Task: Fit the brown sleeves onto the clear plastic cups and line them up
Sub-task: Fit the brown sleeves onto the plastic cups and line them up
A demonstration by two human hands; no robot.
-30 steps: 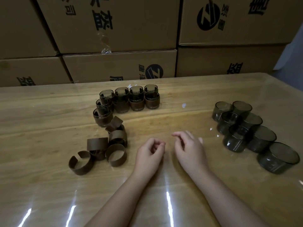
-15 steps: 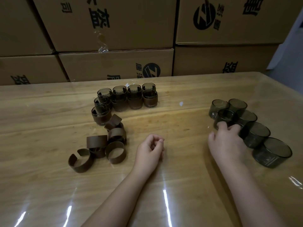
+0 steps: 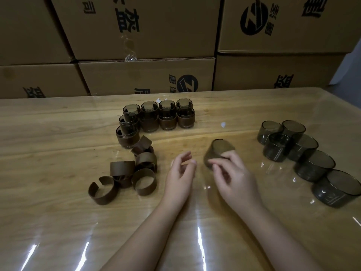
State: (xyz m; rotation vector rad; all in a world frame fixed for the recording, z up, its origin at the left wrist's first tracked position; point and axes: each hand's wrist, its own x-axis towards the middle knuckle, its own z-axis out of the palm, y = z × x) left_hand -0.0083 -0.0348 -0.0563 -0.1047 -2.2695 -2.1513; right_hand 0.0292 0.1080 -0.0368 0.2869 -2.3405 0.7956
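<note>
My right hand [image 3: 233, 174] holds one clear smoky plastic cup [image 3: 218, 151], tilted with its mouth facing away, just above the table's middle. My left hand [image 3: 180, 170] hovers beside it with fingers loosely curled and nothing in them. Several loose brown sleeves [image 3: 143, 180] lie in a heap to the left of that hand. Behind them several sleeved cups [image 3: 168, 119] stand in rows near the far edge. Several bare cups [image 3: 299, 149] are clustered at the right.
Stacked cardboard boxes [image 3: 148, 75] form a wall behind the wooden table [image 3: 58, 133], which has a glossy clear cover. One split-open sleeve [image 3: 102, 190] lies at the heap's left. The table's right edge runs close to the bare cups.
My right hand reached to the bare cups at the right, took one and carried it back to the middle. My left hand opened a little.
</note>
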